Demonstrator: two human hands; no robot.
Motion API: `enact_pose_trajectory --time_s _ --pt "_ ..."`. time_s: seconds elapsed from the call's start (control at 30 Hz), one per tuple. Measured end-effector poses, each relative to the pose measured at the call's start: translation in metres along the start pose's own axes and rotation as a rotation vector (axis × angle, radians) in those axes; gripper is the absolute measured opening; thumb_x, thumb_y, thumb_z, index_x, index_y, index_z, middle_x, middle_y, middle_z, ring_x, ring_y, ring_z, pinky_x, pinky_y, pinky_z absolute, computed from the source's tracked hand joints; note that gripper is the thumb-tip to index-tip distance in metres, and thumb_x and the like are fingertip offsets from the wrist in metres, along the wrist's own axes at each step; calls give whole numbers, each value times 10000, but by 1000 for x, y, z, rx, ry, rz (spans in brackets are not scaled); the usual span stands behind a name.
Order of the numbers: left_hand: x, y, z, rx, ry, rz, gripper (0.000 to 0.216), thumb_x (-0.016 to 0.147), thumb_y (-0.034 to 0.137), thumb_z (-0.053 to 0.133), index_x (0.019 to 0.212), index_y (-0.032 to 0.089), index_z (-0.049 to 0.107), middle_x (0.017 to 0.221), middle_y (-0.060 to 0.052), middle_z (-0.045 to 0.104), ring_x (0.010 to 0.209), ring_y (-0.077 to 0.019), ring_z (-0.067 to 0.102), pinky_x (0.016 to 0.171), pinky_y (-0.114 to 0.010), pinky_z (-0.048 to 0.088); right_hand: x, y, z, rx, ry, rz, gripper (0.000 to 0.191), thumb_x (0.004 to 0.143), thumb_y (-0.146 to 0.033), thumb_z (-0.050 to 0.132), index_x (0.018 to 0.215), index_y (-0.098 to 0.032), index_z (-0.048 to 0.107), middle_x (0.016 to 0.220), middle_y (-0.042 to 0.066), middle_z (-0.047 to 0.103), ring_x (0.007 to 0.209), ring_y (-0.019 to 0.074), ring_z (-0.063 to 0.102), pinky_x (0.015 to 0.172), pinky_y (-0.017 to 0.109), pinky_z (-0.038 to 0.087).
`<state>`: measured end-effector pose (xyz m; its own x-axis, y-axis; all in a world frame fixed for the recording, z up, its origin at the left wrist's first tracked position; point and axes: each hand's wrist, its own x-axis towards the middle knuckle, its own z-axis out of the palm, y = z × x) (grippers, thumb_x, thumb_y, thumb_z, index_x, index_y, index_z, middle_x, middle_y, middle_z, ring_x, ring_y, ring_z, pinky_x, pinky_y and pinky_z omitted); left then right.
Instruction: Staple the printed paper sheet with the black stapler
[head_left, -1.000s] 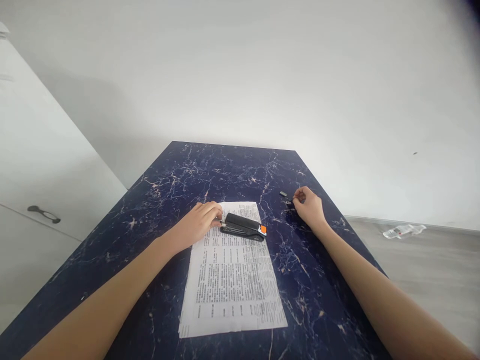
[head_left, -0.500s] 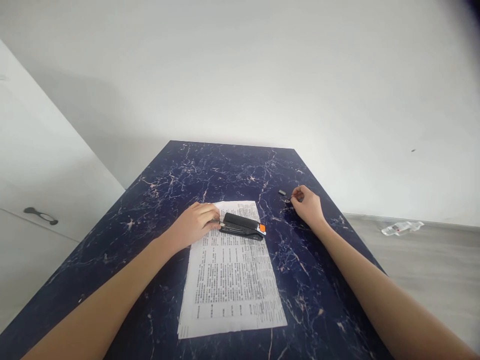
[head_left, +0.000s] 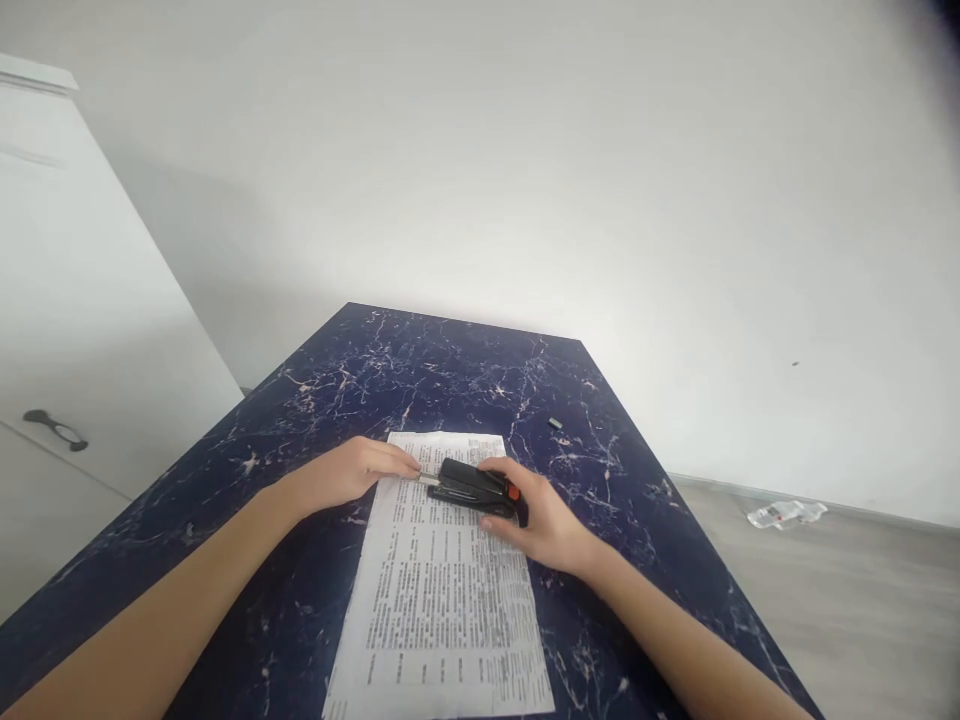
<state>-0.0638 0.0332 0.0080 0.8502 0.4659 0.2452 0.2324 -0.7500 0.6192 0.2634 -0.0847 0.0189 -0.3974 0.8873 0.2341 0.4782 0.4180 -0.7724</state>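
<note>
A black stapler (head_left: 471,484) with an orange-red part at its right end lies across printed paper sheets (head_left: 435,590). From its left end sticks out a narrow metal staple tray (head_left: 429,479). The fingers of my left hand (head_left: 358,474) are closed on the tip of this tray. My right hand (head_left: 541,515) wraps round the stapler's right end, fingers on the far side and thumb on the near side, covering part of it. Beyond the paper, a small dark strip (head_left: 555,423), seemingly staples, rests on the table.
The dark blue marbled table (head_left: 450,370) reaches towards a white wall (head_left: 480,180). A white cabinet (head_left: 97,300) with a dark handle (head_left: 56,430) stands at left. Clear plastic packaging (head_left: 786,514) lies on the floor at right.
My right hand has come from beside the small dark strip, leftward and nearer, onto the stapler's right end. My left hand still holds the tray end. The whole view has shifted slightly.
</note>
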Motion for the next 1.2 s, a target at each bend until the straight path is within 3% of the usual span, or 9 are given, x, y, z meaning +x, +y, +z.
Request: enact_pose_trajectory --time_s 0.13,0.4,0.67,1.0,1.2 --pt "-1 -2 2 -22 9 -3 343 1029 181 536 1189 347 790 1226 -25 777 1088 -200 758 990 -373 610 1 4 8 38 1 61 326 1003 -340 611 1321 -266 610 1147 60 713 964 237 679 832 360 547" --pt "7 8 13 27 77 117 350 1039 161 493 1000 239 832 1085 -71 807 968 -197 775 891 -332 624 3 13 3 107 -44 45 345 1018 -357 612 1356 -289 634 1207 49 724 1010 242 700 870 361 544" --pt "14 7 27 144 74 181 349 1049 156 446 1036 240 785 1110 -58 785 969 -184 752 864 -314 603 4 13 5 65 -40 52 361 1017 -384 602 1361 -278 625 1162 55 735 1001 250 694 860 375 560" --pt "22 15 40 277 52 170 268 1051 147 466 960 210 710 981 -50 745 868 -176 695 738 -274 537 5 15 5 61 -69 35 363 1019 -365 602 1373 -286 617 1169 46 729 1005 242 687 874 366 549" --pt "25 14 42 272 86 170 318 1074 227 446 893 198 706 869 -51 726 802 -178 674 694 -290 527 6 17 6 58 -62 26 365 1016 -370 613 1370 -279 618 1168 47 729 1017 243 685 876 368 542"
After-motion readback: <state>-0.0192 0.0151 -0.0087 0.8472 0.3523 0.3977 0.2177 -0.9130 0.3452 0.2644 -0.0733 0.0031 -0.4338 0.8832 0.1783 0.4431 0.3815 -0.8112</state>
